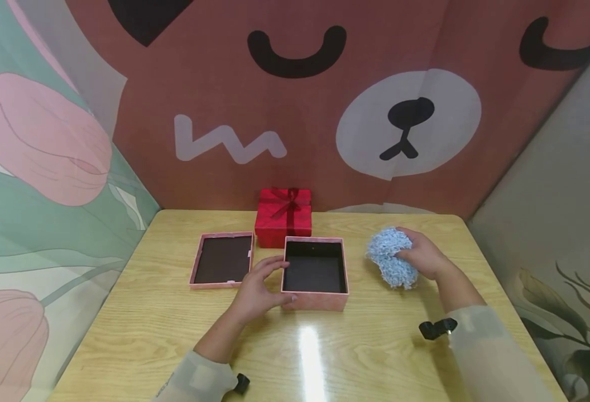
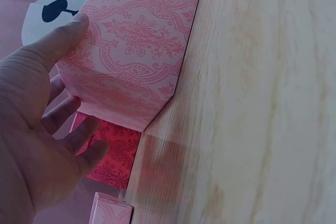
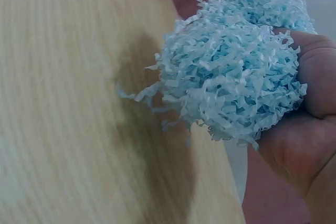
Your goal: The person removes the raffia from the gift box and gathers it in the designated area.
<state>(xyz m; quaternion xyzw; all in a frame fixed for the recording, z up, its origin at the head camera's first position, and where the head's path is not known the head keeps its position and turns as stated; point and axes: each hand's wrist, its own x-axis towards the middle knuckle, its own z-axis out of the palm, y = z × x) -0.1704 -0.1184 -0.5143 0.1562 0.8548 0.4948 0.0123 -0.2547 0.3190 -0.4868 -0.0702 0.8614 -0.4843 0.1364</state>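
A bunch of light blue shredded paper (image 1: 391,257) is gripped in my right hand (image 1: 423,255), held above the tabletop with its shadow below, as the right wrist view shows. A pink patterned box (image 1: 320,302) with a black inside stands lidless at the middle of the table. My left hand (image 1: 257,290) touches it at the left: the thumb lies against the front near the corner and a finger meets the left rim. In the left wrist view the other fingers (image 2: 86,135) are spread loosely beside the box.
Left of the box, the pink-edged lid (image 1: 222,262) lies with its dark inside facing up. A red gift box (image 1: 283,218) with a ribbon bow stands behind, near the wall (image 1: 214,184). All of it is on a wooden table (image 1: 139,329) with walls at the back and sides.
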